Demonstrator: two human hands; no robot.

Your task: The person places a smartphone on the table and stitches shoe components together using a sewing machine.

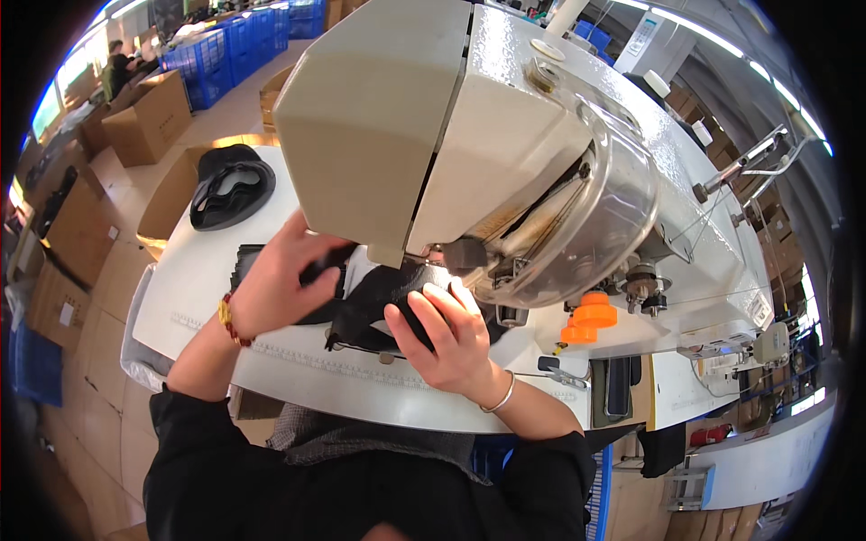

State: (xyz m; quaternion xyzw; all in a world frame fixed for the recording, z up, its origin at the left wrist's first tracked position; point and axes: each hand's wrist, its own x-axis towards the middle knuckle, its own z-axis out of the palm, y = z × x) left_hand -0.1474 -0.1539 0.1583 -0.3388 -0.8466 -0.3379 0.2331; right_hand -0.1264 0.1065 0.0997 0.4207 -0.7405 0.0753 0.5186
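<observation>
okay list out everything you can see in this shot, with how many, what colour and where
sewing machine: one, cream and white, on the table, centre
black fabric: one piece, under the machine head, held by both hands
table: one, white
black shaped pieces: a small stack, far left of table
orange spool: one, below the machine, right
cardboard boxes: several, brown, floor at left
blue crates: a row, upper left
left hand: gripping the fabric, beaded bracelet
right hand: gripping the fabric, silver bangle
</observation>
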